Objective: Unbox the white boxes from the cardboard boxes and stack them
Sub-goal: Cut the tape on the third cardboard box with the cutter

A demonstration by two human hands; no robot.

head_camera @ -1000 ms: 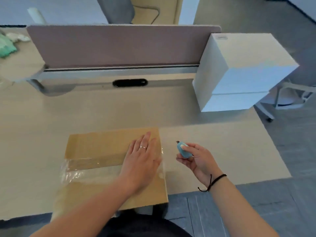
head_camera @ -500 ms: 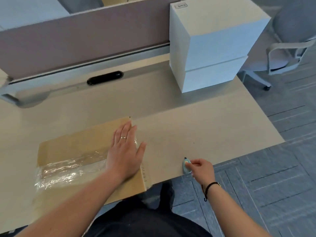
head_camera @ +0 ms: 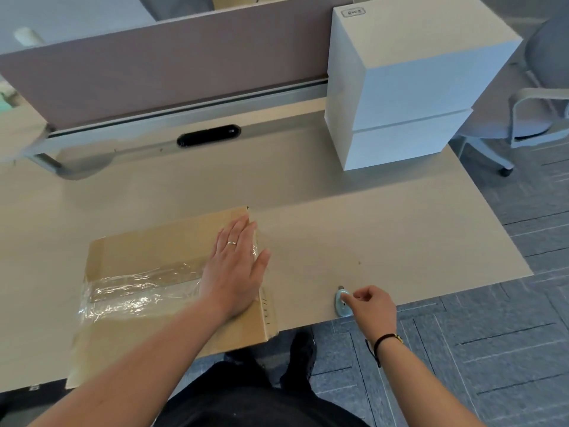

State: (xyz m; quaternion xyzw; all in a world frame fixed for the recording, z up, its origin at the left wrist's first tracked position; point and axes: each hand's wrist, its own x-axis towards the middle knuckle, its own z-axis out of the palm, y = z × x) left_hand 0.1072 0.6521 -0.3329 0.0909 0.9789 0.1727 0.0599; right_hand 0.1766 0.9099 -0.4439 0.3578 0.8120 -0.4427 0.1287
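- A cardboard box [head_camera: 172, 282] lies flat on the near left part of the desk [head_camera: 369, 235], its near right corner sticking out a little past the desk's near edge.
- A strip of clear tape [head_camera: 135, 291] runs across the box top from its left side (wrinkled and shiny) and passes under the hand.
- The left hand [head_camera: 237, 269] rests palm down on the right end of the box, fingers straight and together, thumb spread out to the right; a ring [head_camera: 231, 242] sits on one finger.
- The right hand [head_camera: 369, 306] is at the near edge of the desk, well to the right of the box, with its fingers curled and its fingertips pinching a small blue cutter [head_camera: 342, 303] that lies on the desk surface.
- A dark band [head_camera: 381, 340] circles the right wrist.
- Two white boxes [head_camera: 409, 87] stand stacked at the far right of the desk, the upper one taller, with a small label [head_camera: 353, 12] on its top far corner.
- A brownish divider panel [head_camera: 160, 69] runs along the far side of the desk, with a black oval slot [head_camera: 209, 135] just in front of it.
- An office chair [head_camera: 535, 118] stands on the grey floor to the right.
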